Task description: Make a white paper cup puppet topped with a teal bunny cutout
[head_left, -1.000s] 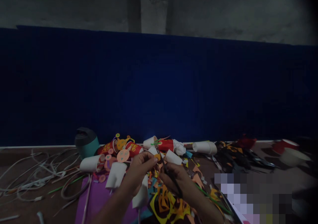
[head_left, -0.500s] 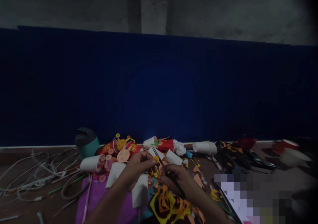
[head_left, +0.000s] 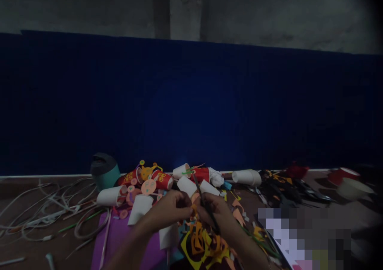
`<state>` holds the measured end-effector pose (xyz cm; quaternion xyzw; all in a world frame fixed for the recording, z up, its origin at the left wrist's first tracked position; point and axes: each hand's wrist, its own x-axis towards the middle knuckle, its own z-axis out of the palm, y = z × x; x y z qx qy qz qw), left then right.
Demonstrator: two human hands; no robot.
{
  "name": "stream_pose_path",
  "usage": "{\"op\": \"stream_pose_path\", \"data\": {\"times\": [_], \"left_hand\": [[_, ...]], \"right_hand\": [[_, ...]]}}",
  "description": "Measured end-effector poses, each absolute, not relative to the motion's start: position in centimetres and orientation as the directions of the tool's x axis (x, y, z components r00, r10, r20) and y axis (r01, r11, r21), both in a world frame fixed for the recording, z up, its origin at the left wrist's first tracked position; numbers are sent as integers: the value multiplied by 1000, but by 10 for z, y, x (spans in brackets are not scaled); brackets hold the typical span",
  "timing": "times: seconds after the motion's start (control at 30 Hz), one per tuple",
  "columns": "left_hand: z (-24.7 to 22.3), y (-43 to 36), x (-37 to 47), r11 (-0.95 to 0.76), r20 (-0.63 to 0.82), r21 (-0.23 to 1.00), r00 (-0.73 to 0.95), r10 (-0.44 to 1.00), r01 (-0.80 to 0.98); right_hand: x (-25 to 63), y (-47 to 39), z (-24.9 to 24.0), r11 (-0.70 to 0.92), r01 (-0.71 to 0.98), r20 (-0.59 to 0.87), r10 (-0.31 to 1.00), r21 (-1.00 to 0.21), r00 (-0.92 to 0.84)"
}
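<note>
My left hand (head_left: 175,206) has its thumb and fingertips pinched together on a small orange paper piece (head_left: 195,211), which is partly hidden by the fingers. Close beside it, my right hand (head_left: 218,211) is closed around dark-handled scissors (head_left: 204,200). Their blades point up and away from me and look nearly together. The fingertips of both hands almost meet at the paper piece; whether the right fingers touch it is hard to see. Below the hands lie yellow and orange paper offcuts (head_left: 194,244) and a purple sheet (head_left: 128,238). A white paper cup (head_left: 140,208) lies near my left wrist.
Red paper cups (head_left: 161,180), white cups (head_left: 247,178) and a round paper face (head_left: 149,187) lie along the back. A teal and grey container (head_left: 104,172) stands left, near tangled white cables (head_left: 48,212). A blue panel (head_left: 191,106) rises behind the table. The lower right is pixelated.
My left hand has moved slightly right and down with the orange paper, nearer my right hand. The scissors have shifted right, and their blades, apart before, look nearly closed.
</note>
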<state>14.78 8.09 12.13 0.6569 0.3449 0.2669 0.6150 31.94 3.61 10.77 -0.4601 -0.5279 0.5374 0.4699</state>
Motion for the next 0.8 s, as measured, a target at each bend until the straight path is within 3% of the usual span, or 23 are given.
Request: {"op": "stream_pose_path", "data": {"times": [0.27,0.57,0.8], "left_hand": [[113,81,156,-23,21,1000,599,800,-4],[114,75,170,69,4,987,453,892,-145],[113,76,167,73,-31,994,449,893,-76]], "right_hand": [[314,35,103,65,-184,62,998,-981,23],[312,33,107,102,-199,96,995,-975,39],[321,36,107,100,-147,99,995,-984,12]]}}
